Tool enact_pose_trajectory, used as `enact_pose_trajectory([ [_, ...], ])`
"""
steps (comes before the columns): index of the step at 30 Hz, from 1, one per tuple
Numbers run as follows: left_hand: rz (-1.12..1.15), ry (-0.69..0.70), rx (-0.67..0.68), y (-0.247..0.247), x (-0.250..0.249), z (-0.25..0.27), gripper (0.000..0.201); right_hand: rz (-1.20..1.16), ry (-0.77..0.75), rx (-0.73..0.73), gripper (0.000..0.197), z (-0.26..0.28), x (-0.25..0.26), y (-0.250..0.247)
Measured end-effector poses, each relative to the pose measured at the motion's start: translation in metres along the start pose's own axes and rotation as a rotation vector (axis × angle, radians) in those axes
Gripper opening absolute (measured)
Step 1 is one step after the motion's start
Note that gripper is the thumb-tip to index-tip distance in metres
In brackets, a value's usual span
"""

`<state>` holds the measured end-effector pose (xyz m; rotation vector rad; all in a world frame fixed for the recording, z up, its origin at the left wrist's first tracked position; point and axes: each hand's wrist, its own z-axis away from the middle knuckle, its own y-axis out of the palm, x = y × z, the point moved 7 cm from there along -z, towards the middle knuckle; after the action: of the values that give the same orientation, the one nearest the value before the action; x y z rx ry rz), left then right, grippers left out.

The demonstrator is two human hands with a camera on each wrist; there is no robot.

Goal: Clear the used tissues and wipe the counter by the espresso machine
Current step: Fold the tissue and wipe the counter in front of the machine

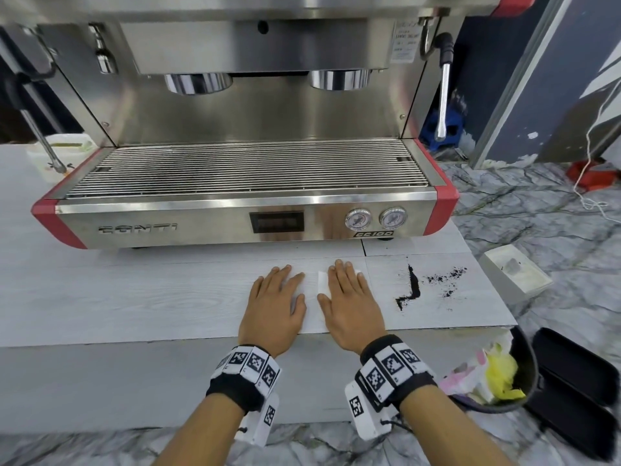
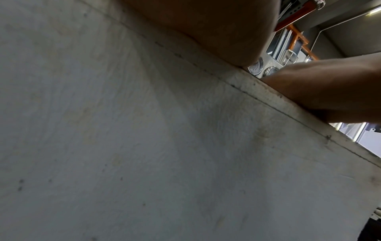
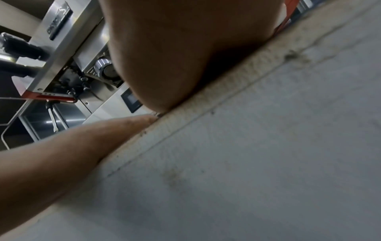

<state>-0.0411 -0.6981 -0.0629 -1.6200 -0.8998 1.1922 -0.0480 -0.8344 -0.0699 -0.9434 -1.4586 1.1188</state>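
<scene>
Both hands lie flat, palms down, on the pale wood-grain counter [image 1: 134, 297] in front of the espresso machine [image 1: 242, 183]. My left hand [image 1: 275, 297] has straight fingers on the bare surface. Under my right hand [image 1: 349, 297] lies a white tissue [image 1: 322, 282], mostly covered, with its left edge showing. Spilled black coffee grounds [image 1: 415, 287] lie on the counter just right of the right hand. The wrist views show only each palm and the counter's front face [image 2: 144, 146] [image 3: 268, 163].
A black bin [image 1: 504, 375] holding crumpled pink and yellow tissues stands below the counter's right end. A white square dish [image 1: 514, 274] sits right of the counter. A black case [image 1: 578, 388] lies on the marble floor. The steam wand [image 1: 443, 95] hangs at the machine's right.
</scene>
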Motion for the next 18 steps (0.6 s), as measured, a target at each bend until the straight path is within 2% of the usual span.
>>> enact_pose_trajectory([
  [11,0.05,0.01,0.0,-0.002,-0.001,0.001,0.056,0.084,0.041,0.06,0.086,0.02,-0.053,-0.015],
  [18,0.054,-0.004,-0.001,-0.002,0.0,0.002,0.053,0.022,0.105,0.067,0.09,0.022,-0.079,-0.027],
])
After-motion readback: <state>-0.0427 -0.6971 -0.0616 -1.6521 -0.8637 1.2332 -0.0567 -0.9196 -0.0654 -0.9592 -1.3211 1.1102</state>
